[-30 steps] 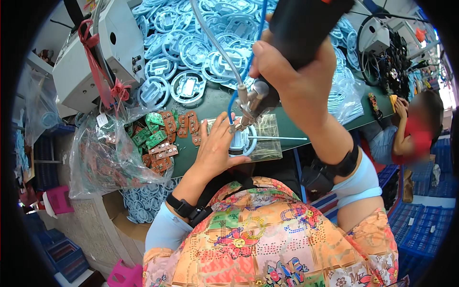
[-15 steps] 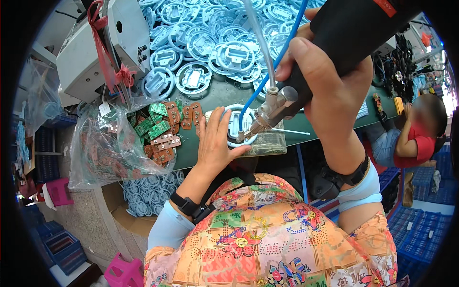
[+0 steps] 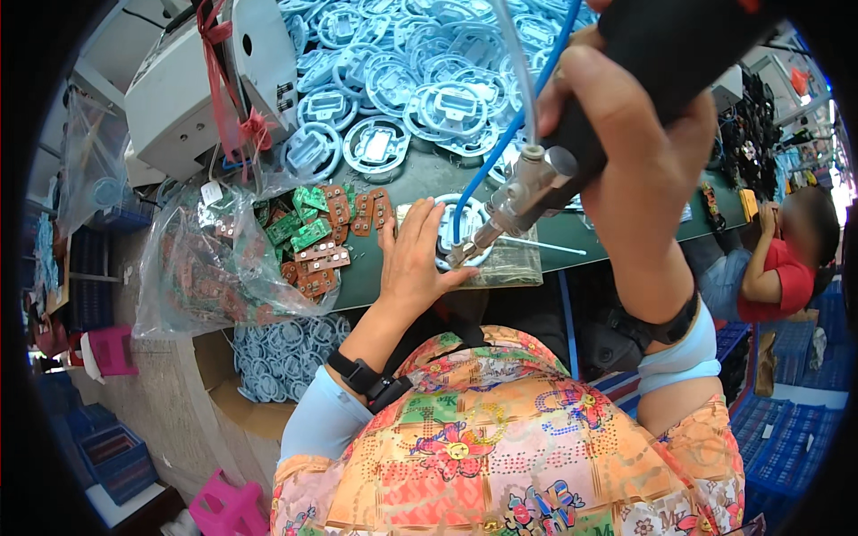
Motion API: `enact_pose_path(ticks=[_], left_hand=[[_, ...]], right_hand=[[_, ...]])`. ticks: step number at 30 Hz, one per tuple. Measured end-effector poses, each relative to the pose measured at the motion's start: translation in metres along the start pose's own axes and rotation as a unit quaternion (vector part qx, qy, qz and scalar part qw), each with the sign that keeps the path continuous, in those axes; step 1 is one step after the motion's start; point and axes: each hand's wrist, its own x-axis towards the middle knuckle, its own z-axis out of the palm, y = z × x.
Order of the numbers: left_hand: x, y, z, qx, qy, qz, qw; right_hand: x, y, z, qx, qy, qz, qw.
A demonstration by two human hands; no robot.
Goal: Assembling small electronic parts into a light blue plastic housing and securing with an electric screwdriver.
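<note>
My right hand (image 3: 639, 147) is wrapped round the black body of a power screwdriver (image 3: 684, 49). A blue hose (image 3: 500, 143) and a clear tube run to its metal nose, which slants down to the left. The tip meets the lower part of a light blue round plastic frame (image 3: 446, 232). My left hand (image 3: 413, 255) grips this frame from the left, thumb at its near edge and fingers along its side. Under the frame lies a yellowish block (image 3: 520, 268) at the table's near edge. The screw point is too small to make out.
Many similar blue frames (image 3: 389, 85) are heaped at the back. Green and brown circuit boards (image 3: 323, 255) spill from a clear plastic bag (image 3: 192, 268) on the left, before a grey machine (image 3: 201, 89). A box of blue parts (image 3: 286, 357) stands below. Another person (image 3: 778, 259) sits at right.
The whole view has shifted slightly to the right. The screwdriver tip stays at the lower part of the frame, and both hands keep their hold.
</note>
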Motion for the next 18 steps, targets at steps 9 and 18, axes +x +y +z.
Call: enact_pose_path(ticks=[9, 18], left_hand=[[-0.006, -0.009, 0.010, -0.195, 0.012, -0.061, 0.979], [-0.007, -0.004, 0.007, -0.150, 0.043, -0.052, 0.986]], right_hand=[[-0.019, 0.034, 0.025, 0.033, -0.045, -0.010, 0.998], [-0.020, 0.045, 0.022, -0.014, -0.062, -0.050, 0.997]])
